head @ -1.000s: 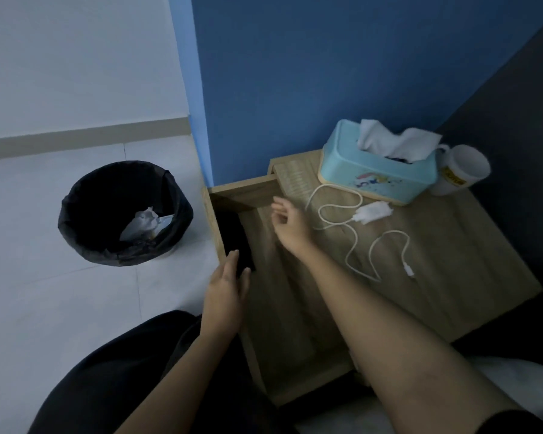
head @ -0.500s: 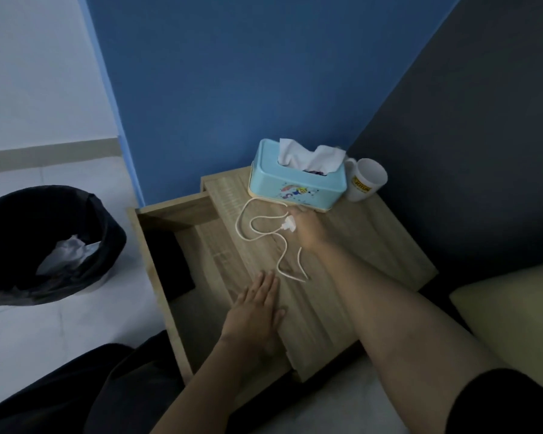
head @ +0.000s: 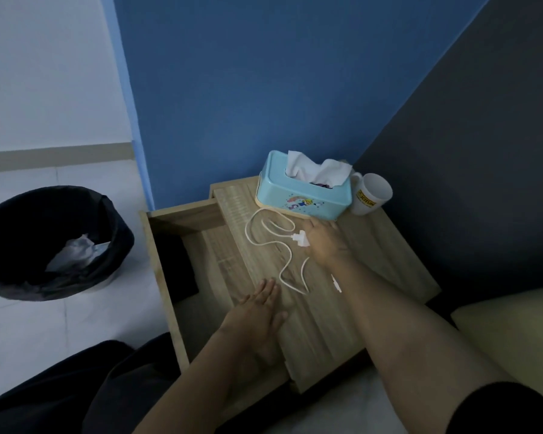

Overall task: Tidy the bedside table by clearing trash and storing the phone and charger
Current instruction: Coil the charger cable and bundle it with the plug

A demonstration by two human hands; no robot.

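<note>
- Just past our right hand [head: 325,242] the tissue box [head: 301,195] sits at the back of the bedside table [head: 389,255], close beyond the fingertips; a white mug [head: 370,194] stands touching or nearly touching the box's far end.
- Charger [head: 301,240]: its white plug lies at the thumb side of our right hand, touching it. Whether the fingers have closed on the plug we cannot tell; they lie low over it, loosely curled.
- The cable [head: 264,242] loops away from the plug toward the open drawer [head: 182,277], then snakes back toward us; its long run lies roughly front to back, the free end beside our right forearm.
- Our left hand [head: 257,311] lies flat, fingers open and together, holding nothing, on the table's front; the cable's near bend is just beyond its fingertips.
- Phone [head: 176,264]: dark slab inside the drawer, well left of our left fingers, long axis front to back.
- Black bin [head: 44,242] on the floor farther left, crumpled trash inside.
</note>
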